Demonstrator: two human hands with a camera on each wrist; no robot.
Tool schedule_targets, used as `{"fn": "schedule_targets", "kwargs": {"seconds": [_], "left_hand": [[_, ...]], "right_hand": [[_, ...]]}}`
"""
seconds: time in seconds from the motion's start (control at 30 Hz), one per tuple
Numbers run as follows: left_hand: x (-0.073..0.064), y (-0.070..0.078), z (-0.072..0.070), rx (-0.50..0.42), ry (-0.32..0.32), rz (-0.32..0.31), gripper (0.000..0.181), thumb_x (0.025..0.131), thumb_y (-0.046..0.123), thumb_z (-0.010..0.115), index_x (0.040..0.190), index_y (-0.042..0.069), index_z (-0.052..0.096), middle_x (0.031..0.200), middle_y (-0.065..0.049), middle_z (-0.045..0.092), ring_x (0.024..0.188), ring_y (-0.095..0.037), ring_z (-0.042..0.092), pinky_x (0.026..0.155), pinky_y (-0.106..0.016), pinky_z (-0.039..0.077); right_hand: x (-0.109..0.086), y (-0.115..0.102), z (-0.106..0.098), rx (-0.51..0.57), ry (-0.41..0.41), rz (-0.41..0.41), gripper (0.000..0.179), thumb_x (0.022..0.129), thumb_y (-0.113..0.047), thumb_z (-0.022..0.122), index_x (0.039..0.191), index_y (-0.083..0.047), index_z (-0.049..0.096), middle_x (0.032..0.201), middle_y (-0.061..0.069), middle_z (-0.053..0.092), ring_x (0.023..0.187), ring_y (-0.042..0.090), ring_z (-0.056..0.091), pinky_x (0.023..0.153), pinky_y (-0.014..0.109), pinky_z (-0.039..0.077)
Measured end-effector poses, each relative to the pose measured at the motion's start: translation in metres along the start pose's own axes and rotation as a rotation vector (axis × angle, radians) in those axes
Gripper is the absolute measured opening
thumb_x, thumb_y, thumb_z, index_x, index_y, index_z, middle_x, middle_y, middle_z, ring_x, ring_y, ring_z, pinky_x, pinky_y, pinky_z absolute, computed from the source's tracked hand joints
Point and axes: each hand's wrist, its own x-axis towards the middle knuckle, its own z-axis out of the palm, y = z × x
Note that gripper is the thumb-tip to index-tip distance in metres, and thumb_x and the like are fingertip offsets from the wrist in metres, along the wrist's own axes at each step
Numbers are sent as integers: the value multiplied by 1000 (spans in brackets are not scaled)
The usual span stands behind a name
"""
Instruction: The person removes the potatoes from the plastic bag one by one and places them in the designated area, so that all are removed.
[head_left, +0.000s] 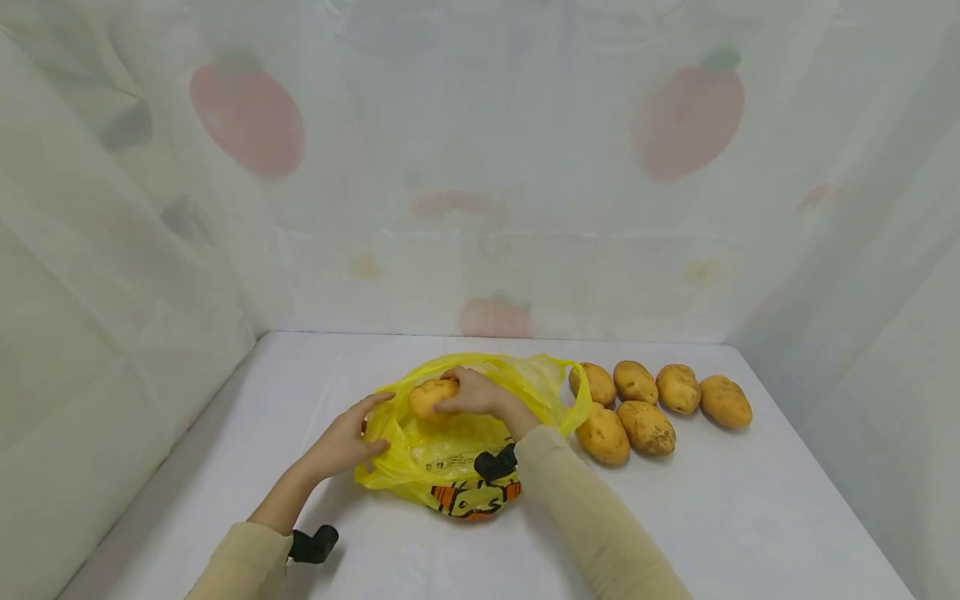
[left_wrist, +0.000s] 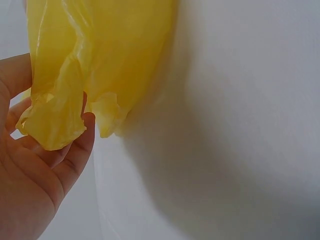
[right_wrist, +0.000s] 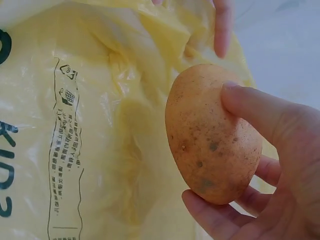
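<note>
A yellow plastic bag (head_left: 457, 437) lies with its mouth spread wide, a printed figure on its near side. My right hand (head_left: 474, 392) reaches over the bag's mouth and grips a potato (head_left: 427, 400). In the right wrist view the thumb presses on that potato (right_wrist: 210, 145) and the fingers curl beneath it. At the bag's left edge, my left hand (head_left: 345, 442) holds the rim between thumb and fingers. Bunched yellow plastic (left_wrist: 55, 120) sits within the left hand's fingers (left_wrist: 80, 155) in the left wrist view.
Several loose potatoes (head_left: 651, 427) lie in two rows on the white table (head_left: 712, 517), right of the bag. One bag handle (head_left: 581, 400) overlaps the nearest ones. A pale curtain (head_left: 570, 275) with fruit prints surrounds the table at the back and sides.
</note>
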Motion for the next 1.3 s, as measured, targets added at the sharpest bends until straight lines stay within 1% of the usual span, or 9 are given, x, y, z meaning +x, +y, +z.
{"fn": "schedule_targets", "kwargs": {"seconds": [0.1,0.23,0.33,0.43,0.63,0.83,0.97,1.13,1.3], "left_hand": [[-1,1,0,3,-3,10,70,79,8,67,141,12,34,145,-17,32,128,-39,35,98,-57,36],[-1,1,-1,-6,-4,1,70,79,8,67,141,12,34,146,-15,32,130,-38,33,99,-57,34],[-1,1,-1,-8,-3,2,70,79,7,67,141,13,34,146,-15,32,130,-37,32,100,-56,34],[-1,1,-1,-11,-3,12,70,79,7,66,141,12,34,146,-15,32,130,-37,33,99,-56,34],[-1,-1,0,2,2,15,70,79,8,67,141,12,35,146,-15,33,129,-37,35,98,-56,36],[0,-1,0,-2,2,11,70,79,8,67,140,12,35,146,-15,32,128,-37,35,98,-56,36],[0,0,0,-4,-1,10,70,79,8,67,140,12,35,146,-15,32,129,-37,35,98,-56,36],[-1,0,0,-1,-1,6,70,79,8,67,140,12,35,146,-15,32,128,-37,36,98,-56,36],[0,0,0,7,0,11,70,78,8,68,140,12,36,146,-14,33,127,-37,37,97,-56,37]], "right_hand": [[-3,-2,-3,-8,-2,3,66,78,-38,70,131,-6,45,125,9,52,106,19,51,91,34,44],[-8,-3,-4,10,5,-5,66,78,-38,70,131,-8,46,124,6,52,106,17,51,91,33,44],[-13,-4,-5,18,8,-26,65,79,-37,70,131,-9,45,123,5,53,104,16,51,89,32,44],[-16,-6,-8,-1,15,-55,65,78,-38,70,131,-10,46,122,4,53,103,15,52,87,30,45],[-27,-12,-21,-52,54,-104,65,77,-38,71,130,-12,46,123,3,52,102,15,52,86,29,46],[-39,-19,-37,-48,83,-142,66,77,-35,71,132,-9,44,124,4,51,103,15,51,88,29,45],[-46,-21,-46,-52,110,-174,68,77,-36,72,133,-9,44,126,3,50,106,14,51,90,30,45],[-55,-21,-53,-45,144,-212,69,77,-36,72,134,-10,43,129,4,48,107,15,50,92,32,45],[-63,-18,-57,-47,177,-214,69,78,-38,71,135,-11,42,131,4,46,109,15,51,92,31,45]]}}
